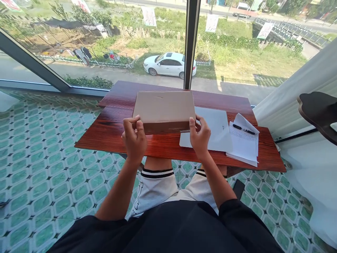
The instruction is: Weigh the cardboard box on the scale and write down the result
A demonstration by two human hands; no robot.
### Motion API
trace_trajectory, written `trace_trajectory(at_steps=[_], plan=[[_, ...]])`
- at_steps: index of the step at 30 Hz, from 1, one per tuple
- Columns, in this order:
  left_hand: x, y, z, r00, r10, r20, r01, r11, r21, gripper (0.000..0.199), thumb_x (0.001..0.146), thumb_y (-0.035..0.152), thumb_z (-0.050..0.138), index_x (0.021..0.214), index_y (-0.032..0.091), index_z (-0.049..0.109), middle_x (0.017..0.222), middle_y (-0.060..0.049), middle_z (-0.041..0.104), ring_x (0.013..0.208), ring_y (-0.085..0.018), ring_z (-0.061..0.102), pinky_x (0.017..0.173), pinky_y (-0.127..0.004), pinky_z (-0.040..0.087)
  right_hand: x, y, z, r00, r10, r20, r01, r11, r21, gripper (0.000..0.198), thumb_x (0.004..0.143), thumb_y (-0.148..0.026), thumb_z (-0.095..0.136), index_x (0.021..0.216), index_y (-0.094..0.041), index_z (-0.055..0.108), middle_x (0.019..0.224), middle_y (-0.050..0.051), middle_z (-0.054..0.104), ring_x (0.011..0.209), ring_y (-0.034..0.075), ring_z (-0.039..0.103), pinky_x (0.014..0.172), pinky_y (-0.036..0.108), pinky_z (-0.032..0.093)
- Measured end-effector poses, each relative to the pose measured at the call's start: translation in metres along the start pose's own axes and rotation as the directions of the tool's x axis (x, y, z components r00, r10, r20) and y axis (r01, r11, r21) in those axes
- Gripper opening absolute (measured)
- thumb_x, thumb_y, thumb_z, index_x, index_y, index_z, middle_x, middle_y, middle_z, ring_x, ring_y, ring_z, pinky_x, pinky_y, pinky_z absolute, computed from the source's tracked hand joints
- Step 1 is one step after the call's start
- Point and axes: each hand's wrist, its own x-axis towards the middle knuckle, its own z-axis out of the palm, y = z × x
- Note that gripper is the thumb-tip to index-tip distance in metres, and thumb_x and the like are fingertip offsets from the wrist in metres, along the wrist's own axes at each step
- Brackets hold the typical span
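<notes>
A closed brown cardboard box is held up over the wooden table, its lid and near side facing me. My left hand grips the box's near left corner, thumb on the front side. At the near right corner my right hand holds it the same way. Behind the right hand a grey-white flat sheet or folder lies on the table, partly hidden by the hand and the box. Whatever is under the box cannot be seen.
Written papers with a black pen on them lie at the table's right. A dark curved wooden piece juts in at the right, near a white curtain. A black phone-like object is low by my right leg. Windows stand behind the table.
</notes>
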Motion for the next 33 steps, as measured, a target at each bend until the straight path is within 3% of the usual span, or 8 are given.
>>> trace_trajectory(at_steps=[7, 13, 27, 33], plan=[[0.007, -0.029, -0.025, 0.995, -0.056, -0.088, 0.058, 0.998, 0.02, 0.029, 0.101, 0.041, 0.042, 0.112, 0.019, 0.057, 0.112, -0.009, 0.068, 0.099, -0.019, 0.067, 0.088, -0.035, 0.051, -0.012, -0.001, 0.045, 0.994, 0.022, 0.109, -0.031, 0.996, 0.081, 0.045, 0.098, -0.056, 0.056, 0.116, -0.015, 0.063, 0.121, 0.012, 0.069, 0.106, 0.022, 0.071, 0.084, 0.031, 0.064], [0.008, -0.049, -0.032, 0.988, -0.124, -0.094, 0.124, 0.992, -0.004, 0.027, 0.101, 0.045, 0.042, 0.111, 0.025, 0.058, 0.116, -0.011, 0.069, 0.101, -0.024, 0.068, 0.09, -0.043, 0.052, -0.018, 0.005, 0.069, 0.988, 0.038, 0.153, -0.058, 0.99, 0.128, 0.05, 0.097, -0.059, 0.056, 0.118, -0.015, 0.062, 0.122, 0.013, 0.068, 0.11, 0.022, 0.07, 0.091, 0.033, 0.063], [0.002, -0.076, -0.021, 0.981, -0.168, -0.093, 0.169, 0.986, 0.01, 0.021, 0.1, 0.039, 0.046, 0.111, 0.024, 0.056, 0.108, -0.005, 0.068, 0.09, -0.02, 0.065, 0.083, -0.037, 0.049, -0.026, 0.018, 0.08, 0.986, 0.076, 0.152, -0.087, 0.994, 0.069, 0.051, 0.098, -0.059, 0.056, 0.122, -0.014, 0.062, 0.124, 0.013, 0.068, 0.11, 0.022, 0.07, 0.091, 0.033, 0.062], [0.004, -0.074, -0.023, 0.98, -0.184, -0.079, 0.188, 0.981, 0.055, 0.021, 0.098, 0.04, 0.045, 0.111, 0.026, 0.055, 0.109, -0.001, 0.066, 0.08, -0.017, 0.059, 0.077, -0.036, 0.046, -0.029, 0.02, 0.081, 0.987, 0.067, 0.148, -0.082, 0.992, 0.093, 0.05, 0.098, -0.057, 0.057, 0.121, -0.013, 0.063, 0.123, 0.014, 0.067, 0.112, 0.023, 0.069, 0.093, 0.034, 0.062]])
